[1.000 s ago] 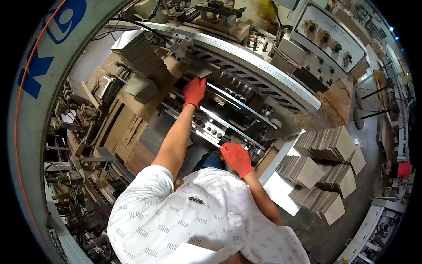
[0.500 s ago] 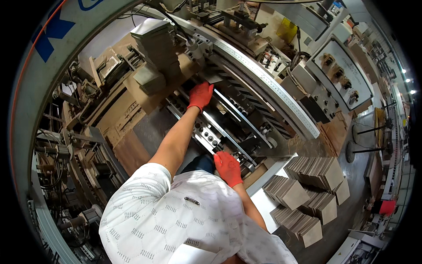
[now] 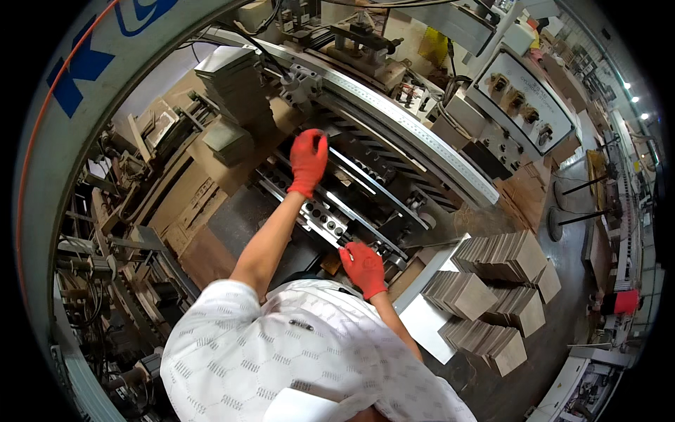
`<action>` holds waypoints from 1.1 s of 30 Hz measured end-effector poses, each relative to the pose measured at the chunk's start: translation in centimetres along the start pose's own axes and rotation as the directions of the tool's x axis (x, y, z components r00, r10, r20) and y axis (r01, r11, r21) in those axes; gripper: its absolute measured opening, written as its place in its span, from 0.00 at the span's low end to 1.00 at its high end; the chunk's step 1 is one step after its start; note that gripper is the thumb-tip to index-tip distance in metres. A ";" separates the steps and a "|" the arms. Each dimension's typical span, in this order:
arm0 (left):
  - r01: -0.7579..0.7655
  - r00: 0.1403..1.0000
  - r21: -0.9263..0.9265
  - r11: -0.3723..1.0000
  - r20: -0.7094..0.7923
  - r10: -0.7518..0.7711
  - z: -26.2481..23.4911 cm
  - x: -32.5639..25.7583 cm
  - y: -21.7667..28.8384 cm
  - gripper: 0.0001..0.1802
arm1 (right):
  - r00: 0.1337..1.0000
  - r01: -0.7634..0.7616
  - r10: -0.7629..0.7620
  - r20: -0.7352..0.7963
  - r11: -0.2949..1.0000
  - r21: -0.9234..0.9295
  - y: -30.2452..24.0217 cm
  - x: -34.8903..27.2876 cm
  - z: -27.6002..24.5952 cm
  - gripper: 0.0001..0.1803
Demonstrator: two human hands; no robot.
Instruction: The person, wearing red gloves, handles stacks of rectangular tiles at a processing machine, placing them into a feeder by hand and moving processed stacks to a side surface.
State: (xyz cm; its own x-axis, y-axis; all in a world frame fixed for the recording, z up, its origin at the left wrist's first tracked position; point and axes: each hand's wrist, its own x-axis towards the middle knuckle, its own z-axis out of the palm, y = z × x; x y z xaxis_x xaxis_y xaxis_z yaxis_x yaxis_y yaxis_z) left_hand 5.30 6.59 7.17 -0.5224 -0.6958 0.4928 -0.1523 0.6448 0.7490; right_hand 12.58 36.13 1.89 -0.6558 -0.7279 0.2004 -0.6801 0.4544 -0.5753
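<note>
Since prev. frame, left hand had reached further up the feeder rails, fingers flat on the steel, holding nothing. Right hand rested at rails' near end, fingers curled, grip unclear. Rails looked stiff, heavy, slick; best gripped along edges.

Long steel machine rails, slanted

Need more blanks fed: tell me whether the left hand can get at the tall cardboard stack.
Probably yes: the left hand rests on the machine rails just right of the cardboard stack, with nothing visible between.
</note>
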 end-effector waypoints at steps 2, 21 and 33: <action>-0.227 0.952 -0.277 0.934 -0.266 0.152 -4.2 0.4 5.4 0.11 | 0.999 -0.035 0.035 0.017 0.999 -0.017 -0.2 0.3 -0.7 0.14; -0.954 0.295 -0.266 0.136 -0.761 0.578 -29.2 0.0 24.9 0.17 | 0.958 -0.158 0.167 0.232 0.986 -0.057 -0.8 0.7 -0.9 0.22; -0.945 0.316 -0.307 0.117 -0.754 0.576 -28.9 1.3 24.8 0.19 | 0.994 -0.049 0.063 0.088 0.987 -0.154 0.8 -0.9 0.9 0.16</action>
State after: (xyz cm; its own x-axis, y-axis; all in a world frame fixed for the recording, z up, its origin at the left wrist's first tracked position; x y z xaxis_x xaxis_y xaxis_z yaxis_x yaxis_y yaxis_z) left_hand 25.10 12.56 39.14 0.3794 -0.0870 0.9211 0.7331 0.6356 -0.2419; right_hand 12.88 36.72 0.56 -0.6660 -0.7401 0.0930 -0.6894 0.5631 -0.4557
